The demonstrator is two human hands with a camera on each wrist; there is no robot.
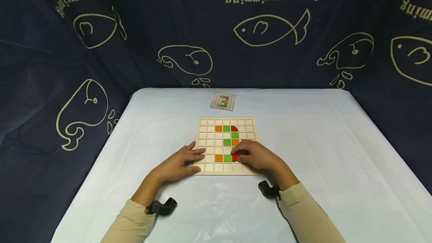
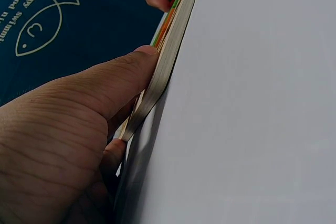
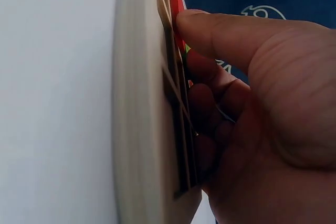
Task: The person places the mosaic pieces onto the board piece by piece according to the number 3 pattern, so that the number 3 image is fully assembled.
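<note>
A wooden grid board (image 1: 224, 173) lies on the white table. My left hand (image 1: 177, 163) rests at its left edge, fingers straight and spread over the outer squares, thumb near the lower corner. My right hand (image 1: 258, 155) reaches over the board's right side, its curled thumb and index finger pinching a red tile (image 1: 234, 158) with a rounded corner in a lower row. In the right wrist view the thumb presses against the red tile (image 3: 175, 6). Beside it sit a green tile (image 1: 227, 158) and an orange tile (image 1: 219, 158). Another green tile above is mostly covered by my fingers.
Higher on the board are another rounded red tile (image 1: 234, 128) and several orange and green tiles. Behind the board lies a small card (image 1: 222, 101) printed with a coloured grid pattern. A dark curtain (image 1: 216, 21) with fish drawings hangs past the table's far edge.
</note>
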